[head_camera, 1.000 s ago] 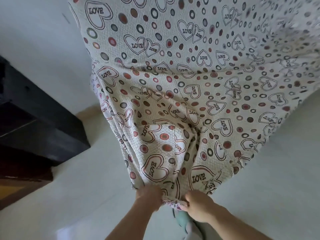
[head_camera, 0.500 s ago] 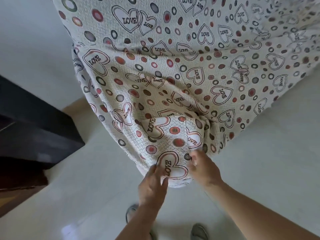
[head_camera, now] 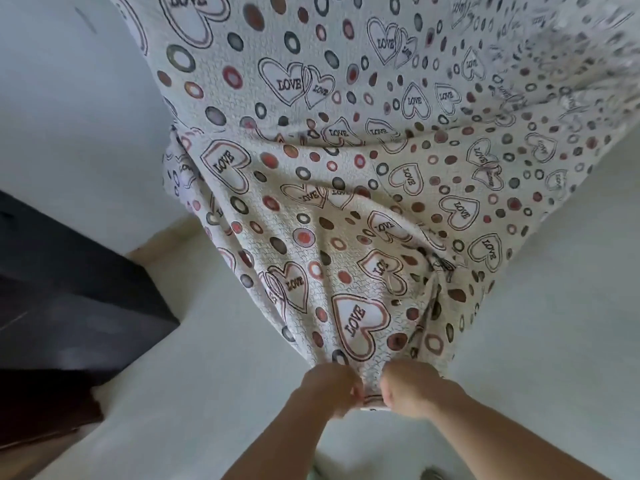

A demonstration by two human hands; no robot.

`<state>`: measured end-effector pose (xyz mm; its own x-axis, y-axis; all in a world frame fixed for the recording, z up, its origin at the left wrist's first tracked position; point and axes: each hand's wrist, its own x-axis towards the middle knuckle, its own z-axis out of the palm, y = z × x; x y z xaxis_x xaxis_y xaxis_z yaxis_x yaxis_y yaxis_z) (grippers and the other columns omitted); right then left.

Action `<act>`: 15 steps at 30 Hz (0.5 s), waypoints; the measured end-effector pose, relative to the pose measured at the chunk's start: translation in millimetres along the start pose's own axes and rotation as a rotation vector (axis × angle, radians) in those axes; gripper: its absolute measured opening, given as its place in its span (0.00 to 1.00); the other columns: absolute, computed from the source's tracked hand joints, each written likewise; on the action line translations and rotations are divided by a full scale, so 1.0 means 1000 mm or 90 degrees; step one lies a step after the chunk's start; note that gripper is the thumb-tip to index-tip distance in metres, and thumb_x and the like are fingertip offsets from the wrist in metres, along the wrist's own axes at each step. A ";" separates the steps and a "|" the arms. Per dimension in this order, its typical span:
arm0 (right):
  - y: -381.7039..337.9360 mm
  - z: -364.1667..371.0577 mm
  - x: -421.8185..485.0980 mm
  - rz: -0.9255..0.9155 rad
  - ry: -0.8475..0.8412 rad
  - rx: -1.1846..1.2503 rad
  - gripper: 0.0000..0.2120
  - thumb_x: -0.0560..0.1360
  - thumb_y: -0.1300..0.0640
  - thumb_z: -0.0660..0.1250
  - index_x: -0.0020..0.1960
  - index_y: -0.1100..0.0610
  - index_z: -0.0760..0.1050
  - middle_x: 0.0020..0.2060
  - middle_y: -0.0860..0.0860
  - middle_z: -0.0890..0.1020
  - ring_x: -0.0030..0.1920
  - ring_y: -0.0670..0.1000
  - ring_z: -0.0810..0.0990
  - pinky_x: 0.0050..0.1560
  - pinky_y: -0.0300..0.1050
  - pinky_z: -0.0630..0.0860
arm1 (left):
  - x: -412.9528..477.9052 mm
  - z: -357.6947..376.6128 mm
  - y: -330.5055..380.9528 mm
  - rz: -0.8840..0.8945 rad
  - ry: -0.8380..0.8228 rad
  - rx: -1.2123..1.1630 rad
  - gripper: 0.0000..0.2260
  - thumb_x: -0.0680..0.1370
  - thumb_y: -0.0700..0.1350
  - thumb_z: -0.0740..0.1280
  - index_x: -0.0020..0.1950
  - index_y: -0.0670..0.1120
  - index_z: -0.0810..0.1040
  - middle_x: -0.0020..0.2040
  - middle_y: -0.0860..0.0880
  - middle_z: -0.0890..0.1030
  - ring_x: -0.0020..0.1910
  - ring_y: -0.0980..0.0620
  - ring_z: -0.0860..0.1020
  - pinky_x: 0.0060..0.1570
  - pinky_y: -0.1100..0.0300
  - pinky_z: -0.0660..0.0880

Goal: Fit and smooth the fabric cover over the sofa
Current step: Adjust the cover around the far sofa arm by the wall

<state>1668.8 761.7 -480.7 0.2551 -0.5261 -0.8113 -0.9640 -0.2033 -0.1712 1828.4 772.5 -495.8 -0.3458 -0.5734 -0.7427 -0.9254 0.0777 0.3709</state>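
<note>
While both fists, left hand (head_camera: 329, 388), right hand (head_camera: 412, 389), clutch cover (head_camera: 346, 202) hem, bare floor (head_camera: 540, 341) around

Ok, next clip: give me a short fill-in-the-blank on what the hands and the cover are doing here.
1. Both hands grip the ____ edge of the fabric cover.
2. The word printed inside the hearts on the cover is ____.
3. The left hand and the right hand are closed on the same bunched hem, close ____ each other.
4. The dark furniture stands to the person's ____.

Missing words: bottom; LOVE; beside; left
</note>
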 end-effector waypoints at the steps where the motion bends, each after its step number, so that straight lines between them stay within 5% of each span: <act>1: -0.011 -0.008 -0.004 0.006 0.003 0.020 0.10 0.72 0.62 0.63 0.49 0.57 0.81 0.46 0.52 0.84 0.48 0.56 0.83 0.52 0.49 0.79 | -0.007 -0.010 -0.004 0.014 -0.011 -0.038 0.09 0.77 0.48 0.68 0.57 0.54 0.81 0.60 0.51 0.80 0.58 0.47 0.78 0.56 0.56 0.74; 7: -0.068 -0.083 -0.014 -0.016 0.188 0.239 0.10 0.79 0.50 0.61 0.42 0.51 0.77 0.38 0.46 0.80 0.39 0.47 0.80 0.43 0.45 0.76 | -0.059 -0.079 -0.041 0.034 0.174 -0.373 0.07 0.78 0.49 0.67 0.53 0.51 0.82 0.53 0.52 0.83 0.51 0.54 0.79 0.54 0.59 0.75; 9: -0.086 -0.111 -0.013 -0.042 0.261 0.364 0.09 0.77 0.52 0.62 0.49 0.54 0.79 0.41 0.46 0.81 0.39 0.47 0.81 0.40 0.43 0.78 | -0.079 -0.107 -0.056 -0.003 0.270 -0.513 0.05 0.78 0.46 0.67 0.51 0.50 0.83 0.47 0.53 0.83 0.46 0.56 0.79 0.45 0.65 0.74; 12: -0.114 -0.152 -0.016 -0.058 0.278 0.531 0.07 0.78 0.58 0.64 0.43 0.57 0.79 0.35 0.48 0.77 0.33 0.47 0.78 0.27 0.33 0.71 | -0.102 -0.144 -0.075 -0.079 0.365 -0.767 0.04 0.78 0.44 0.66 0.47 0.49 0.81 0.42 0.49 0.83 0.40 0.52 0.79 0.39 0.62 0.72; 15: -0.136 -0.187 -0.013 -0.056 0.298 0.586 0.12 0.77 0.56 0.64 0.47 0.66 0.78 0.35 0.57 0.77 0.32 0.49 0.75 0.32 0.40 0.70 | -0.120 -0.175 -0.096 -0.088 0.407 -0.891 0.06 0.78 0.43 0.66 0.52 0.44 0.80 0.44 0.46 0.83 0.39 0.50 0.79 0.37 0.61 0.72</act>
<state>1810.9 641.9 -341.8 0.1418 -0.8480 -0.5107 -0.5742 0.3498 -0.7402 1986.2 690.8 -345.2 0.1872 -0.7818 -0.5948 0.0635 -0.5946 0.8015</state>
